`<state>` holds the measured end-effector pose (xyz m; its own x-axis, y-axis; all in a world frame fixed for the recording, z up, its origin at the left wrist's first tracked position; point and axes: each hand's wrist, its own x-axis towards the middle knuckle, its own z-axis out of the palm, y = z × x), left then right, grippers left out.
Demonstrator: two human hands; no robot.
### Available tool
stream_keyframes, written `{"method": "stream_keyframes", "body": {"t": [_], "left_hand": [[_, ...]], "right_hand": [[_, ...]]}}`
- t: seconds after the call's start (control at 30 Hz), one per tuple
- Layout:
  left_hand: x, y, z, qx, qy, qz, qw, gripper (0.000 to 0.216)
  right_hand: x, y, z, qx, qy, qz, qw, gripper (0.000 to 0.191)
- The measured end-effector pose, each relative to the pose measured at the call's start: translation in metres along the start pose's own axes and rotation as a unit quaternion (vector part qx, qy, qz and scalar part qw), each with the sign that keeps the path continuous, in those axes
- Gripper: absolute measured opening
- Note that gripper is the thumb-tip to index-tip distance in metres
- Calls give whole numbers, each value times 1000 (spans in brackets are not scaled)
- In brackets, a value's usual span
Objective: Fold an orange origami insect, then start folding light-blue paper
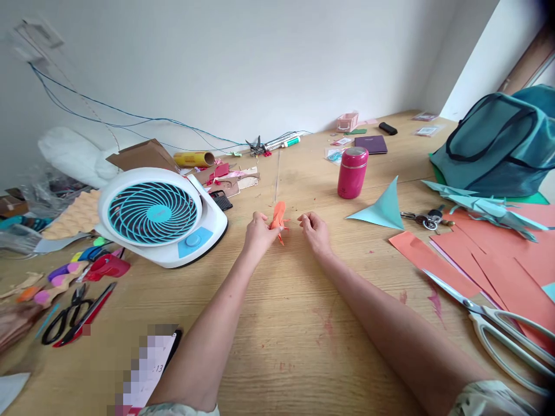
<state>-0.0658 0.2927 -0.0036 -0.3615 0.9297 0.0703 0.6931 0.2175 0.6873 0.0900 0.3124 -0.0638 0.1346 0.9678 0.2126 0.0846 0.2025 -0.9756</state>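
Head view, nearest first. At 7 o'clock, close to the edge, phone (pixel 150 364), blurred; beyond it toward 9, black scissors (pixel 65 318). At 4 o'clock, white scissors (pixel 498 323), blades lying over orange sheets (pixel 498 260). Bare table (pixel 277 323) between the two forearms.

Near centre, left hand (pixel 259 231) pinching the orange piece (pixel 278 218) by its lower side and holding it roughly upright; touching the wood or just clear of it, hard to tell. Right hand (pixel 315 230) at 3 o'clock of the piece, near but apart from it, fingers curled in, thumb to forefinger, nothing visible inside.

Reads as mid-shaping of a small folded figure, gripped on one side only. For any further crease: right fingertips onto the thin points, lightly, against a firm left pinch. Small flaps, probably easy to tear or crush.

Farther out from the hands: fan (pixel 160 215) at 10 o'clock, teal triangle (pixel 381 209) and keys (pixel 427 218) at 3, pink flask (pixel 352 172) at 1, teal bag (pixel 498 144) at 2, toward the wall.
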Motion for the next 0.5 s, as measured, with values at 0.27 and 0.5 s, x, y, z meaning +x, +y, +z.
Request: {"method": "stream_keyframes", "body": {"t": [0.27,0.5], "left_hand": [[-6,0,16,15,5,0,1000,43],[-18,-31,-14,-25,24,46,998,15]], "right_hand": [[-1,-2,-1,2,-5,5,1000,28],[0,2,-1,4,-4,7,1000,26]]}}
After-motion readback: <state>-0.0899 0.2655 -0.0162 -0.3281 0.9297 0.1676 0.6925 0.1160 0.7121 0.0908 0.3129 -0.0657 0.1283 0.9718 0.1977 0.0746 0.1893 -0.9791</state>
